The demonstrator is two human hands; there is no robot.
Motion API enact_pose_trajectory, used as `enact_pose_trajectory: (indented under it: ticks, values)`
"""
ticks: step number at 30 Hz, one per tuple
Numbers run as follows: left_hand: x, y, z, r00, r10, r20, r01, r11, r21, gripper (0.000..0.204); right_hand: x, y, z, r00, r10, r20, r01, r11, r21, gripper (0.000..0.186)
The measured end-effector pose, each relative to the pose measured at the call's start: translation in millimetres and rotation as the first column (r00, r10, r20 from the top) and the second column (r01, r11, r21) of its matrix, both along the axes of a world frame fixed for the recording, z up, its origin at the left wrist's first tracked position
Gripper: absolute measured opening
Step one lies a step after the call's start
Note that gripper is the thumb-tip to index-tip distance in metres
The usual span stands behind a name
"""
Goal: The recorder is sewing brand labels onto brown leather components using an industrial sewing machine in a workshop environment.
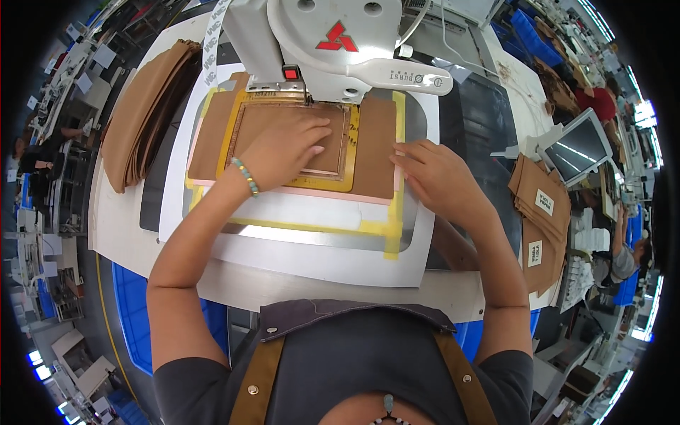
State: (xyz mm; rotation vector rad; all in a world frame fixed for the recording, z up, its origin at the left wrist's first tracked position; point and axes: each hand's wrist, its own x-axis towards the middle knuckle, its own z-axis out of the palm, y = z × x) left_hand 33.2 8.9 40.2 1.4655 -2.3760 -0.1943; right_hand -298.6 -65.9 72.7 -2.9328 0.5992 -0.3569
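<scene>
A brown fabric panel [372, 145] lies flat on a template with yellow tape edges [392, 230] under the white head of a sewing machine [333, 42]. A yellow rectangular frame [350, 152] sits on the fabric. My left hand [287, 145], with a beaded bracelet at the wrist, presses flat on the fabric inside that frame, fingers spread. At the right edge of the panel my right hand [432, 173] rests with its fingertips on the fabric and the tape. Neither hand grips anything.
A stack of brown fabric pieces [145, 113] lies on the table at the left. More brown pieces with white labels [542, 219] are piled at the right, beside a small tilted screen [577, 149]. Blue bins [131, 312] stand below the table. Other people work at the far edges.
</scene>
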Motion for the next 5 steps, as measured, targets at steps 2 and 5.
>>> enact_pose_trajectory:
  ticks: [2,5]
  values:
    - [14,11,6,1.0,0.021,-0.023,-0.021,1.0,0.005,0.036,10,5,2,0.999,0.049,0.005,-0.049,0.999,0.008,0.037]
    - [28,22,8,0.996,0.005,-0.088,-0.002,0.999,0.04,0.033,33,7,-2,0.991,0.133,-0.027,-0.133,0.991,-0.006,0.042]
